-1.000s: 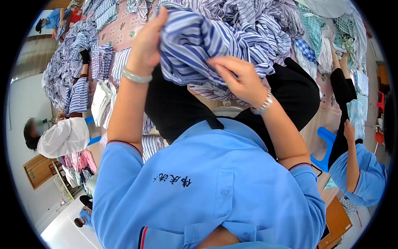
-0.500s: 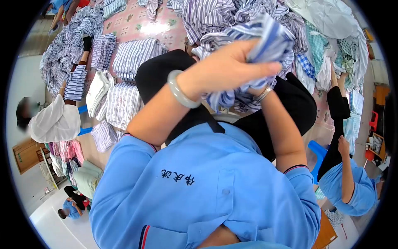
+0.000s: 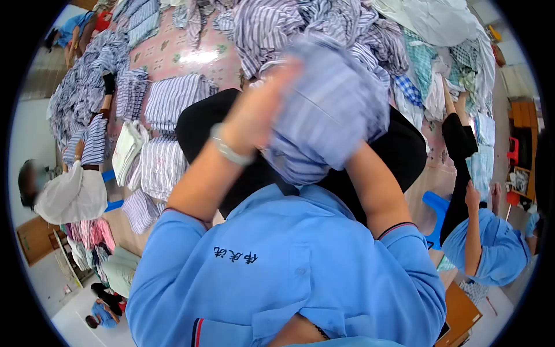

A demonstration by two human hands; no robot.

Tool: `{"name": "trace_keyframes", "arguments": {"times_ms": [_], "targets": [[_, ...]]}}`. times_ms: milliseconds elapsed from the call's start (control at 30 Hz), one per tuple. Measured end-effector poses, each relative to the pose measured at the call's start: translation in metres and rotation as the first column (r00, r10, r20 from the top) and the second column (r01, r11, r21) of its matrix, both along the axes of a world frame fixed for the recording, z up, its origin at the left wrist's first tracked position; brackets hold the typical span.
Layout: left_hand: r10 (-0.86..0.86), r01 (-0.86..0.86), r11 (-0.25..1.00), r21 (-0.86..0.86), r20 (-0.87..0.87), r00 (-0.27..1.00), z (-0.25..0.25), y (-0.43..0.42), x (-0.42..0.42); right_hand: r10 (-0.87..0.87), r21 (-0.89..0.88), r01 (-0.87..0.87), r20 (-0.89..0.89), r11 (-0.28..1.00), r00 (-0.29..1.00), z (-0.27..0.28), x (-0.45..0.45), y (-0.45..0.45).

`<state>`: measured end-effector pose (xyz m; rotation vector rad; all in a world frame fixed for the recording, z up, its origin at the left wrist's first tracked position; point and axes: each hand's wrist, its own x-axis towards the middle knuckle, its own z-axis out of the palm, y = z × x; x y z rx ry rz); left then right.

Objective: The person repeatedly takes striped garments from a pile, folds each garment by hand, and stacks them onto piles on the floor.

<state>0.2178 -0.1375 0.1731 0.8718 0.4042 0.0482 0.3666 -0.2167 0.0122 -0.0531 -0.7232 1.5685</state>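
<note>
Over the lap (image 3: 199, 121), the blue striped cloth (image 3: 332, 110) now spreads broader, still being handled, the left hand (image 3: 263, 107) blurred alongside, the right hand hidden, grips unclear.

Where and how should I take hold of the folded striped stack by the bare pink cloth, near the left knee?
Probably the far edge of the folded striped stack, from the pink cloth side, clamped above and below: it lies flat, that edge faces bare cloth, and another striped stack crowds its near side.
</note>
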Motion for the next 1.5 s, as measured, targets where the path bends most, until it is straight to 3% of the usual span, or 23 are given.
{"name": "trace_keyframes", "arguments": {"times_ms": [67,133,167,200,233,267,300,367,433,500,633,700,833,900,1033,1100,1167,1267,1300,1367,1433,1467,1500], "targets": [[0.094,-0.063,0.969,-0.241,0.120,0.988,-0.011,0.050,-0.005,-0.312,-0.457,0.327,0.110,0.827,0.944,0.010,-0.022,-0.060],[0.136,-0.085,0.949,-0.305,0.151,0.979,-0.033,0.090,-0.019,-0.481,-0.756,0.530,0.326,0.385,0.814,0.018,-0.033,-0.106],[0.162,-0.121,0.950,-0.288,0.123,0.979,-0.043,0.102,-0.027,-0.545,-0.733,0.495,0.202,0.467,0.814,0.005,-0.018,-0.124],[0.209,-0.173,0.949,-0.262,0.118,0.971,-0.046,0.106,-0.031,-0.580,-0.734,0.536,0.239,0.416,0.778,0.006,0.001,-0.144],[0.205,-0.169,0.951,-0.260,0.120,0.971,-0.047,0.108,-0.033,-0.661,-0.632,0.629,0.236,0.452,0.712,0.014,0.015,-0.159],[0.251,-0.218,0.942,-0.257,0.105,0.962,-0.047,0.108,-0.034,-0.715,-0.634,0.706,0.331,0.315,0.616,0.034,0.027,-0.162],[0.297,-0.266,0.929,-0.256,0.092,0.950,-0.046,0.106,-0.034,-0.788,-0.569,0.760,0.290,0.313,0.542,0.046,0.035,-0.166],[0.307,-0.272,0.933,-0.234,0.130,0.943,-0.043,0.100,-0.033,-0.785,-0.452,0.806,0.302,0.381,0.541,0.067,0.034,-0.175],[0.322,-0.290,0.937,-0.197,0.154,0.934,-0.042,0.095,-0.034,-0.797,-0.511,0.796,0.305,0.325,0.521,0.071,0.023,-0.159],[0.324,-0.297,0.940,-0.167,0.175,0.929,-0.040,0.093,-0.035,-0.722,-0.369,0.836,0.432,0.406,0.541,0.066,0.017,-0.156],[0.295,-0.255,0.952,-0.172,0.278,0.914,-0.039,0.092,-0.039,-0.775,-0.342,0.881,0.436,0.328,0.458,0.060,0.020,-0.163],[0.440,-0.436,0.898,-0.063,0.138,0.887,-0.036,0.091,-0.038,-0.788,-0.319,0.905,0.462,0.280,0.407,0.055,0.020,-0.171],[0.429,-0.428,0.903,-0.033,0.094,0.898,-0.036,0.091,-0.037,-0.768,-0.341,0.887,0.458,0.312,0.446,0.058,0.024,-0.186],[0.453,-0.454,0.891,0.017,0.053,0.890,-0.033,0.091,-0.033,-0.701,-0.267,0.937,0.624,0.223,0.345,0.065,0.022,-0.189],[0.423,-0.419,0.905,-0.074,0.057,0.904,-0.051,0.126,-0.036,-0.539,-0.093,0.972,0.818,0.218,0.199,0.090,0.018,-0.192],[0.439,-0.440,0.897,0.046,0.030,0.898,-0.060,0.139,-0.036,-0.515,-0.057,0.981,0.845,0.185,0.147,0.094,0.017,-0.193],[0.468,-0.467,0.881,0.074,0.002,0.884,-0.065,0.138,-0.040,-0.343,0.185,0.964,0.933,0.193,-0.110,0.094,0.022,-0.201],[0.310,-0.315,0.928,-0.197,-0.055,0.949,-0.090,0.145,-0.036,-0.063,0.522,0.834,0.852,0.179,-0.520,0.119,0.008,-0.200],[0.219,-0.231,0.938,-0.259,-0.074,0.973,-0.088,0.138,-0.036,-0.074,0.567,0.809,0.823,0.154,-0.563,0.123,0.005,-0.200],[0.223,-0.280,0.928,-0.247,-0.235,0.946,-0.126,0.129,-0.035,-0.123,0.607,0.793,0.791,0.047,-0.599,0.127,0.000,-0.204],[0.154,-0.281,0.913,-0.297,-0.387,0.909,-0.146,0.108,-0.037,-0.101,0.808,0.589,0.586,0.007,-0.804,0.141,0.004,-0.217],[0.208,-0.325,0.903,-0.280,-0.378,0.902,-0.143,0.122,-0.040,-0.087,0.810,0.586,0.584,-0.003,-0.807,0.151,0.004,-0.218],[0.263,-0.372,0.891,-0.262,-0.371,0.891,-0.136,0.136,-0.042,-0.100,0.833,0.544,0.552,0.098,-0.828,0.163,-0.001,-0.223]]}}
